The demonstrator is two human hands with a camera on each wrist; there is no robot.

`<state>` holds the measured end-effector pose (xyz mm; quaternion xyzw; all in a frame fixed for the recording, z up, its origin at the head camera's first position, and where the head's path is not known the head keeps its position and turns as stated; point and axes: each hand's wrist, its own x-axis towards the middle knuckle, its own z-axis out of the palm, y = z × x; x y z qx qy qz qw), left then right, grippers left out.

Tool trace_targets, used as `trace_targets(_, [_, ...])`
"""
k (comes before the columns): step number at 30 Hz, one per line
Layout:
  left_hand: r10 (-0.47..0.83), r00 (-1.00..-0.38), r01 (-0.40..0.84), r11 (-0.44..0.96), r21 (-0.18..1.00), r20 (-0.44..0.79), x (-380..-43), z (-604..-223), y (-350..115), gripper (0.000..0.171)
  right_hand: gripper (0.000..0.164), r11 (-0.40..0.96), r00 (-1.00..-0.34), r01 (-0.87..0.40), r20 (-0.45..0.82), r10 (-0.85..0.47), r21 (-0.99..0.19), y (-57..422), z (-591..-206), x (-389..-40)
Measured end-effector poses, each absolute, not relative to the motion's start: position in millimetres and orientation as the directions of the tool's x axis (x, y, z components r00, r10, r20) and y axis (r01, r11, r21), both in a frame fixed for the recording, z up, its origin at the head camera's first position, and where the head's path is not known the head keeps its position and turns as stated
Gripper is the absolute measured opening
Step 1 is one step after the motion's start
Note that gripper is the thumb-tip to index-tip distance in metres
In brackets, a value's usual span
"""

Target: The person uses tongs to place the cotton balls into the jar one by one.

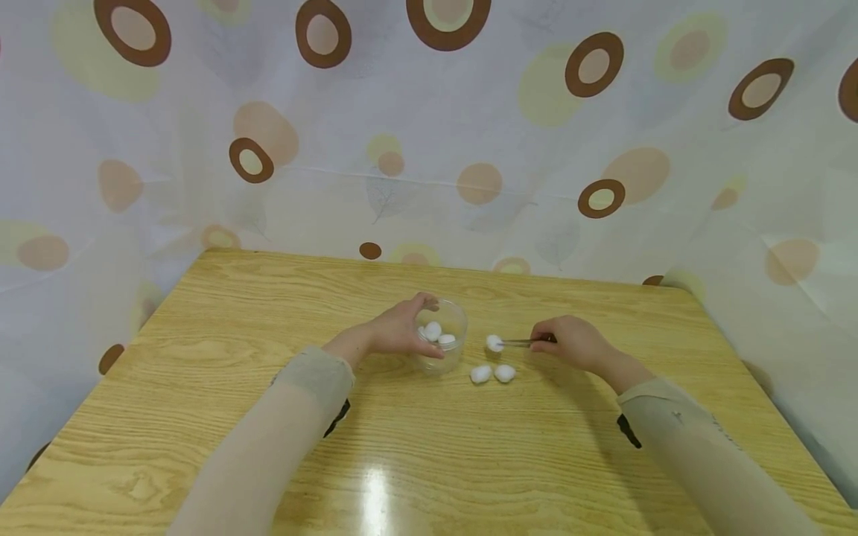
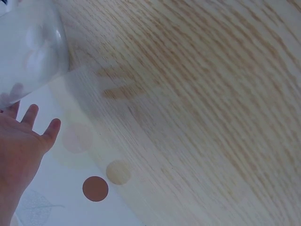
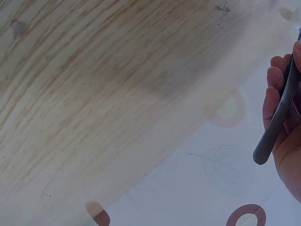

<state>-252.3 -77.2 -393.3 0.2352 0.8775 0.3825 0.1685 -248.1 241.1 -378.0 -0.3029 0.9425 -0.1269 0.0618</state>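
My left hand (image 1: 397, 327) grips a clear round plastic tub (image 1: 436, 365), thumb on its near side and fingers on the far side. Several white cotton balls (image 1: 433, 331) lie inside it. In the left wrist view only part of the tub (image 2: 28, 56) shows, the balls blurred through its wall. Tweezers (image 1: 516, 343) are pinched in my right hand (image 1: 578, 344); their dark handle (image 3: 277, 125) crosses the fingers in the right wrist view. At the tweezers' tips, just right of the tub, is one cotton ball (image 1: 494, 343). Two more, a left one (image 1: 480, 374) and a right one (image 1: 505, 373), sit nearer me.
All this is on a wood-grain table (image 1: 429, 454). A pale sheet with brown and yellow circles (image 1: 429, 134) hangs behind the table's far edge and along both sides.
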Motion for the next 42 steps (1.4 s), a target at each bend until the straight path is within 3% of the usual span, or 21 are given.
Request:
trace_targets(12, [0.541, -0.833, 0.289, 0.6, 0.746, -0.112, -252, -393, -76, 0.091, 0.013, 0.78, -0.817, -0.543, -0.02, -0.576, -0.31, 244, -363, -246])
trace_targets(21, [0.495, -0.862, 0.304, 0.676, 0.671, -0.108, -250, -390, -76, 0.097, 0.011, 0.787, -0.826, -0.531, -0.012, -0.563, -0.314, 241, -359, -246])
trace_targets(31, [0.508, -0.861, 0.395, 0.664, 0.635, 0.004, -249, -394, -76, 0.106, 0.011, 0.777, -0.823, -0.538, 0.003, -0.568, -0.328, 238, -357, -245])
trace_targets(42, [0.506, -0.862, 0.367, 0.649, 0.666, -0.017, -245, -392, -76, 0.095, 0.01, 0.763, -0.81, -0.563, 0.027, -0.586, -0.316, 234, -350, -244])
